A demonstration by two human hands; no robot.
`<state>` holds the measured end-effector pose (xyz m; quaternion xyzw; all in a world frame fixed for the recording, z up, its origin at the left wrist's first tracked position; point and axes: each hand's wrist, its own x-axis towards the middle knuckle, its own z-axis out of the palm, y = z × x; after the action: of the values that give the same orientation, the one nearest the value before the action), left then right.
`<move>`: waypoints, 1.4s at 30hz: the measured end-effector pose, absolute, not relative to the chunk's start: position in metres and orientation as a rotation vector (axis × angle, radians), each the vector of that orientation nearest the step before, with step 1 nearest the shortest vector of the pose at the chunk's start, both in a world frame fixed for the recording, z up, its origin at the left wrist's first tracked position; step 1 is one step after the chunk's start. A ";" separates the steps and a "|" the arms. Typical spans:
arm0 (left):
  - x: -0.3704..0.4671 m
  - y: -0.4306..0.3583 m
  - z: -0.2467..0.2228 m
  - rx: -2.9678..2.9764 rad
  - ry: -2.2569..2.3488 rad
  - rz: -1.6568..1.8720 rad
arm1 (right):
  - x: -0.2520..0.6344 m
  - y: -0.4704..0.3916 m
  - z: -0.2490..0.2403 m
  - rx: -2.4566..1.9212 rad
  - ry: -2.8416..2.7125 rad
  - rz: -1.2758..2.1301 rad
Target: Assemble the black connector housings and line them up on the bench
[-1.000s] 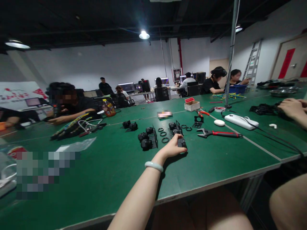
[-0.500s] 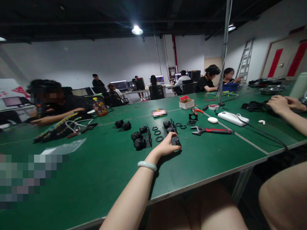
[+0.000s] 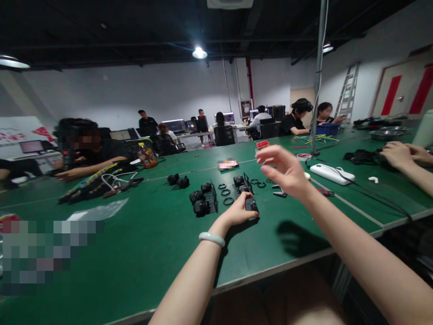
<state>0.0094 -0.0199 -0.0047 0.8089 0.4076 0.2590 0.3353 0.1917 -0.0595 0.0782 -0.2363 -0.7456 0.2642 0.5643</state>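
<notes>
The left hand [image 3: 239, 210] is gripping a black part [image 3: 251, 206] on the bench [image 3: 155, 253], its thumb and fingers closing against the sides. The right hand [image 3: 287, 174] is hovering to the right, its grip standing loosely open and holding nothing visible. 3 black rings [image 3: 228, 205] are lying between 2 black clusters. The right hand and forearm are partly hiding a wrench [image 3: 280, 195]; a white device [image 3: 332, 174] is resting beyond, near a co-worker's hands [image 3: 396, 154].

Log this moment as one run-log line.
left hand: holding black part | right hand: raised, open, nothing held | black rings: beyond left hand, on green table | wrench: partly hidden
</notes>
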 end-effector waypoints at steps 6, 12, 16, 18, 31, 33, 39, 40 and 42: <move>0.005 -0.017 -0.010 2.147 1.040 0.715 | 0.171 -0.009 0.012 -0.706 -2.112 0.760; 0.005 -0.016 -0.012 2.114 1.045 0.709 | 0.171 -0.004 -0.021 -0.690 -1.988 0.721; 0.008 -0.016 -0.010 2.133 1.033 0.764 | 0.169 -0.005 -0.029 -0.702 -1.994 0.650; 0.010 -0.014 -0.011 2.121 1.022 0.778 | 0.167 -0.002 -0.031 -0.713 -1.991 0.618; 0.011 -0.010 -0.009 2.202 1.012 0.764 | 0.172 0.005 -0.025 -0.655 -2.065 0.615; 0.010 -0.010 -0.010 2.217 1.031 0.772 | 0.174 0.003 -0.023 -0.631 -2.093 0.648; 0.009 -0.010 -0.012 2.241 1.066 0.777 | 0.175 0.000 -0.020 -0.621 -2.098 0.676; 0.008 -0.010 -0.012 2.247 1.075 0.780 | 0.175 0.000 -0.021 -0.621 -2.095 0.678; 0.008 -0.012 -0.013 2.265 1.089 0.788 | 0.175 0.000 -0.022 -0.621 -2.093 0.680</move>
<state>0.0080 -0.0116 -0.0127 0.8324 0.4003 0.2896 0.2509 0.1750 -0.0002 -0.0215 -0.2470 -0.8330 0.2706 0.4146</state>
